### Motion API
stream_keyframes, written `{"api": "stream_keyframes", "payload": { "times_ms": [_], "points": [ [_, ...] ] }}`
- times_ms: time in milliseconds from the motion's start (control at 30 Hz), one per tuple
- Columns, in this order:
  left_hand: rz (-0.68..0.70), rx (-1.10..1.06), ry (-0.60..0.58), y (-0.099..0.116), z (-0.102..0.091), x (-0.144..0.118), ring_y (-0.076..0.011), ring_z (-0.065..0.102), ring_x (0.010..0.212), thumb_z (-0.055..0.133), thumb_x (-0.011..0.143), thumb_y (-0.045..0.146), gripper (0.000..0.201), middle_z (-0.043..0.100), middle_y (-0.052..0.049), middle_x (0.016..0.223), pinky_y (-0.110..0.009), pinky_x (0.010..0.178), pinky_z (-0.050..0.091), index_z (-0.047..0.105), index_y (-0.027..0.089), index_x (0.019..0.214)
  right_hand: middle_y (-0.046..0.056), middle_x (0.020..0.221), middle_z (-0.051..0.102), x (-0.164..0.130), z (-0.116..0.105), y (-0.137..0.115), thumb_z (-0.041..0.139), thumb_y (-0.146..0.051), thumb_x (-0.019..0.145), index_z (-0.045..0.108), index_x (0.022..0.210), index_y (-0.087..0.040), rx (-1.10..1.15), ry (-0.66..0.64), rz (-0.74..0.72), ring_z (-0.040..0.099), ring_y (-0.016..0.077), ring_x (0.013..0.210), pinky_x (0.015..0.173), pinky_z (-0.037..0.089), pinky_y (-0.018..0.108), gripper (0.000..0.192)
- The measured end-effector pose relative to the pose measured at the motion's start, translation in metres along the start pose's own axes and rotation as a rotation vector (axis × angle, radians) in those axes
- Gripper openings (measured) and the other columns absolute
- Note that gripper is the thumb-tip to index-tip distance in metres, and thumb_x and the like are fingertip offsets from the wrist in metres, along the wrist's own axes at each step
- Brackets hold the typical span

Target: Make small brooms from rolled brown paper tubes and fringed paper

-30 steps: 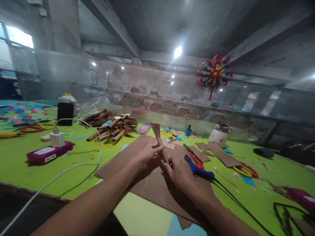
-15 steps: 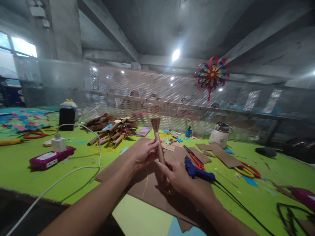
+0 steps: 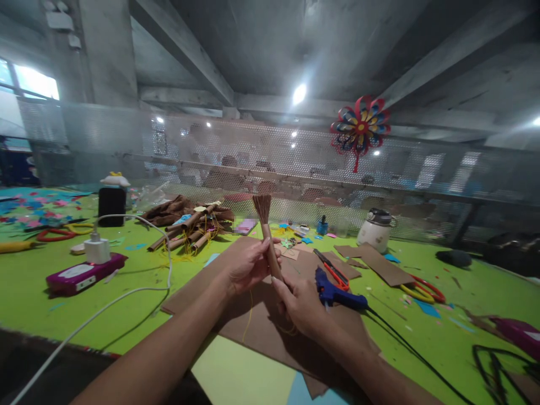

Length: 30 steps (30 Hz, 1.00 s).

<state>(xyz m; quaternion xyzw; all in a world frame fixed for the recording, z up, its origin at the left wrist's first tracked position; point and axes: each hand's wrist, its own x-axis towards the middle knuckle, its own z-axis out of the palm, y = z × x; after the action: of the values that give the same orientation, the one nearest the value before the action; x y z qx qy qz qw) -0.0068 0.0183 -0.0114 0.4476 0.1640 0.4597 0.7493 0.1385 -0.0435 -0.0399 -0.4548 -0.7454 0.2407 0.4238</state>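
Left hand: the left hand is closed around the middle of a brown rolled paper tube, fingers curled over its shaft.
Right hand: the right hand grips the tube's lower end, thumb and fingers pinched on it.
Tube: held above the desk, tilted a little to the left, its frayed, fringe-cut end pointing up.
Thread: a yellow thread hangs from between the hands down to the brown card sheet lying on the desk.
Near the right hand: a blue glue gun with a black cord, just beside orange-handled scissors.
Further left: a pile of finished brown rolls, a magenta power strip with a white charger.
Further right: a white pot, yellow-red scissors.
Above: a paper flower on the mesh screen.
Writing: no brand or label can be read anywhere.
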Motion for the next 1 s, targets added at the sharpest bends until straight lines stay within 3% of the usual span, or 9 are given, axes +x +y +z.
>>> {"api": "stream_keyframes", "payload": {
  "times_ms": [167, 267, 467, 633, 733, 867, 1000],
  "points": [
    [0.000, 0.022, 0.007, 0.000, -0.003, 0.000, -0.0138, 0.059, 0.072, 0.060, 0.084, 0.033, 0.025, 0.061, -0.005, 0.078, -0.026, 0.075, 0.046, 0.061, 0.016, 0.102, 0.001, 0.050, 0.058, -0.001, 0.000, 0.001, 0.038, -0.037, 0.092, 0.061, 0.070, -0.017, -0.135, 0.052, -0.049, 0.052, 0.0131, 0.047, 0.047, 0.031, 0.022, 0.038],
    [-0.023, 0.040, 0.012, -0.001, -0.003, 0.000, -0.0157, 0.061, 0.076, 0.059, 0.084, 0.036, 0.023, 0.063, -0.007, 0.080, -0.028, 0.078, 0.047, 0.063, 0.015, 0.092, 0.003, 0.054, 0.062, -0.001, -0.001, 0.003, 0.038, -0.036, 0.092, 0.065, 0.078, -0.017, -0.188, 0.063, -0.044, 0.053, 0.0140, 0.048, 0.048, 0.030, 0.023, 0.036],
    [-0.059, 0.021, -0.004, -0.003, 0.000, 0.001, -0.0179, 0.060, 0.075, 0.059, 0.082, 0.043, 0.028, 0.061, -0.006, 0.077, -0.033, 0.077, 0.047, 0.060, 0.015, 0.086, 0.007, 0.074, 0.070, 0.001, -0.001, 0.004, 0.046, -0.037, 0.089, 0.068, 0.091, -0.017, -0.226, 0.098, -0.094, 0.061, 0.0182, 0.067, 0.055, 0.036, 0.024, 0.030],
    [-0.051, -0.028, -0.032, -0.006, 0.002, 0.003, -0.0165, 0.058, 0.069, 0.059, 0.082, 0.041, 0.025, 0.055, -0.001, 0.068, -0.033, 0.074, 0.047, 0.056, 0.017, 0.088, 0.002, 0.058, 0.063, 0.001, -0.001, -0.003, 0.043, -0.045, 0.089, 0.062, 0.074, -0.017, -0.050, -0.019, -0.027, 0.057, 0.0128, 0.050, 0.048, 0.037, 0.021, 0.037],
    [-0.030, -0.047, -0.018, -0.008, 0.004, 0.003, -0.0156, 0.056, 0.067, 0.058, 0.084, 0.040, 0.023, 0.052, 0.000, 0.065, -0.033, 0.075, 0.047, 0.054, 0.018, 0.087, 0.000, 0.052, 0.056, 0.002, -0.001, -0.004, 0.033, -0.048, 0.092, 0.052, 0.060, -0.018, 0.025, 0.002, 0.009, 0.056, 0.0121, 0.048, 0.047, 0.038, 0.021, 0.048],
    [-0.042, -0.062, 0.036, -0.009, 0.007, 0.004, -0.0167, 0.056, 0.070, 0.053, 0.087, 0.039, 0.021, 0.050, 0.000, 0.065, -0.032, 0.072, 0.048, 0.053, 0.018, 0.086, 0.000, 0.050, 0.054, 0.006, -0.001, 0.001, 0.031, -0.057, 0.089, 0.049, 0.062, -0.018, 0.228, -0.026, 0.110, 0.052, 0.0119, 0.041, 0.040, 0.040, 0.021, 0.051],
    [-0.034, -0.102, 0.063, -0.010, 0.010, 0.004, -0.0139, 0.053, 0.064, 0.051, 0.089, 0.038, 0.022, 0.048, 0.000, 0.063, -0.027, 0.066, 0.047, 0.052, 0.017, 0.083, -0.002, 0.045, 0.051, 0.007, 0.003, 0.004, 0.040, -0.062, 0.082, 0.045, 0.058, -0.019, 0.303, -0.055, 0.155, 0.050, 0.0104, 0.038, 0.038, 0.038, 0.019, 0.050]
  ]
}}
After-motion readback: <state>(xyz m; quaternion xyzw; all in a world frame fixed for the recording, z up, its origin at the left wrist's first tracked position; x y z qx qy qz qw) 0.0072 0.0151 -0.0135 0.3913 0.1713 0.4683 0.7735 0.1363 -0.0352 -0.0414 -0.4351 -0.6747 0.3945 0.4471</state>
